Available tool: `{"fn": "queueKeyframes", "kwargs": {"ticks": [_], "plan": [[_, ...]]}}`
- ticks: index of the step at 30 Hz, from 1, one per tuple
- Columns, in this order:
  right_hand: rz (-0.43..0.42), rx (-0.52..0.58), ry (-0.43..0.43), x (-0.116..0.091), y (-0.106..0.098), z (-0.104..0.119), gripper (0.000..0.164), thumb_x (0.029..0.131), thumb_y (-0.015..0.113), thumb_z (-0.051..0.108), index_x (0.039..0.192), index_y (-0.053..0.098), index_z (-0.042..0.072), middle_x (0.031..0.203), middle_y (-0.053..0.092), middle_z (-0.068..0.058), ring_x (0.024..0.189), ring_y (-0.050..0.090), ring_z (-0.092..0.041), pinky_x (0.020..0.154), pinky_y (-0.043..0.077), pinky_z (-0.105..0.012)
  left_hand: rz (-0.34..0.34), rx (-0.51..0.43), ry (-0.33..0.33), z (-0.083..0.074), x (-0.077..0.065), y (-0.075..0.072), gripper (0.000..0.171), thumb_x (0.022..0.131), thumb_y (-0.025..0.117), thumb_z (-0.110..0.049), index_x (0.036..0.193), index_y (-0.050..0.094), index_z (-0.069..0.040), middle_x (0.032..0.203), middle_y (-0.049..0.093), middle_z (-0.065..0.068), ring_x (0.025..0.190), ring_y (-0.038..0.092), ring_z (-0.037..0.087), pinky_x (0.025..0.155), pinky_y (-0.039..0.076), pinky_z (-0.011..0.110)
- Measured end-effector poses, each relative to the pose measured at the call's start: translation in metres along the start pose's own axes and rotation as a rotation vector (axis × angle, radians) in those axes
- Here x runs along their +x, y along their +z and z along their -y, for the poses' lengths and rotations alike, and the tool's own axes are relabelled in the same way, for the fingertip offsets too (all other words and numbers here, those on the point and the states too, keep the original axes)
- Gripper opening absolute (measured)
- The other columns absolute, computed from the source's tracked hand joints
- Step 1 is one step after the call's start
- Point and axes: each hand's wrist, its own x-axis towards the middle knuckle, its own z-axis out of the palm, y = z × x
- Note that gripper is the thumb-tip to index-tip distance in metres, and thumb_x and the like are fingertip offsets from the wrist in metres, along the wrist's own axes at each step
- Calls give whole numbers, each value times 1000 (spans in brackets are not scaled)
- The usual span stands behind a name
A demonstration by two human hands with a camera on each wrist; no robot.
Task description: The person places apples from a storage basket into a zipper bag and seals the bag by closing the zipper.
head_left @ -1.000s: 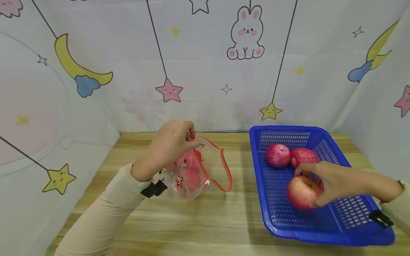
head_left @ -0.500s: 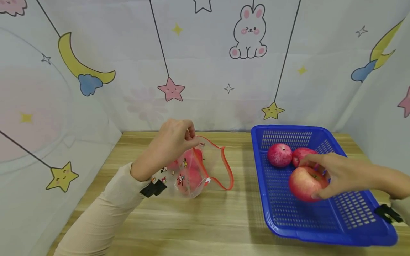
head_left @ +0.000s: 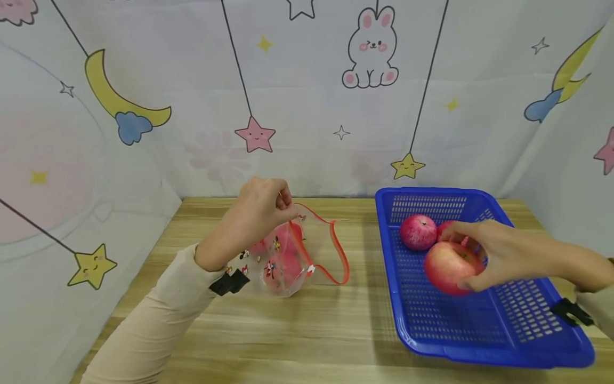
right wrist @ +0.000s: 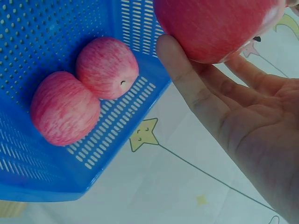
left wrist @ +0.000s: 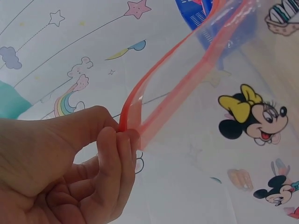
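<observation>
My left hand pinches the red-edged mouth of a clear zip bag printed with cartoon mice. Its opening gapes toward the right, and red apples show through the plastic. In the left wrist view, thumb and fingers grip the bag's red strip at one corner. Over the blue basket, my right hand holds a red-yellow apple between thumb and fingers. Behind it, two more apples lie in the basket: one round, the other partly hidden by the hand.
The basket stands on the right of a wooden table, its perforated walls rising around the apples. A white cloth with stars, moons and a rabbit hangs behind the table and along both sides.
My right hand has raised the apple slightly and shifted it toward the back of the basket, then a little left. The left hand keeps its pinch on the bag, nearly still.
</observation>
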Motion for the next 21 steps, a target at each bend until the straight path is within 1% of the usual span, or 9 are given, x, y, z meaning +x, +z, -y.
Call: {"fn": "queueKeyframes", "kwargs": {"ticks": [6, 13, 18, 21], "plan": [[6, 26, 18, 2, -1, 3, 60, 70, 87, 31, 117, 57, 9, 95, 62, 11, 82, 58, -4, 60, 54, -24, -10, 4, 11, 1, 1, 0, 16, 83, 76, -7, 74, 63, -6, 64, 61, -1, 56, 57, 13, 58, 50, 29], [-9, 32, 20, 5, -2, 2, 61, 69, 87, 30, 117, 58, 6, 96, 62, 7, 81, 59, -5, 59, 54, -24, -16, 0, 14, 2, 0, 0, 18, 83, 78, -8, 73, 63, -6, 64, 61, -1, 56, 56, 14, 58, 49, 30], [-18, 21, 14, 10, -5, 5, 59, 70, 87, 32, 116, 59, 9, 95, 62, 9, 82, 59, -5, 59, 54, -24, -22, 3, 19, 2, 0, -1, 17, 83, 77, -7, 73, 63, -6, 64, 61, -1, 57, 57, 14, 58, 49, 30], [-22, 10, -13, 13, -5, 7, 57, 71, 87, 33, 116, 60, 12, 95, 62, 11, 82, 59, -4, 59, 53, -24, -26, 13, 24, 2, 0, 0, 15, 83, 75, -5, 73, 63, -6, 65, 61, -1, 58, 57, 14, 59, 49, 29]]}}
